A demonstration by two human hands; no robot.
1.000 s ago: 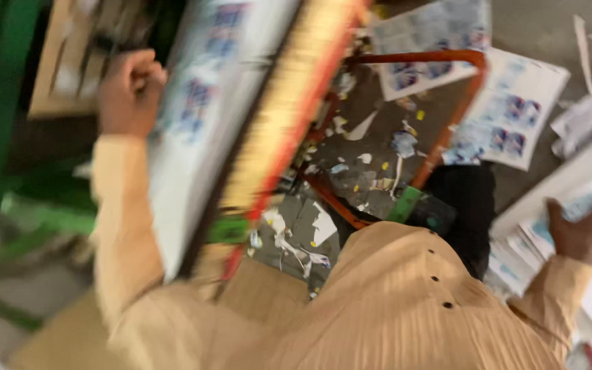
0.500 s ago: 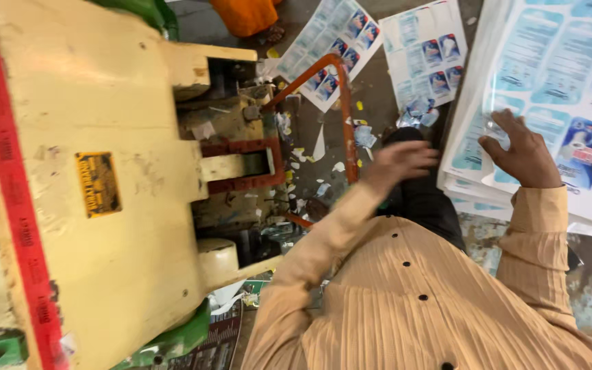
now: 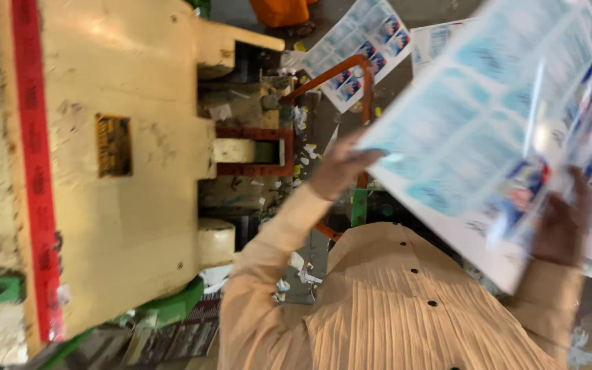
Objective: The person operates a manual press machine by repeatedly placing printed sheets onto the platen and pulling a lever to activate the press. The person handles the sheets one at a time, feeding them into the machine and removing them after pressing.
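Printed sheets point(image 3: 474, 137) betw. both grips

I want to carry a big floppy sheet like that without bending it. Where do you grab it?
Take the sheet at two opposite edges, one hand on each. It is wide, thin and limp, so a single grip would probably let it droop. Here the left hand supports the near edge from underneath, and the right hand grips the far edge, fingers curled over it.

Half a second ago my hands were down at the pile, but now my left hand point(image 3: 340, 171) and right hand point(image 3: 562, 223) hold a printed sheet point(image 3: 488, 137) lifted before my chest.
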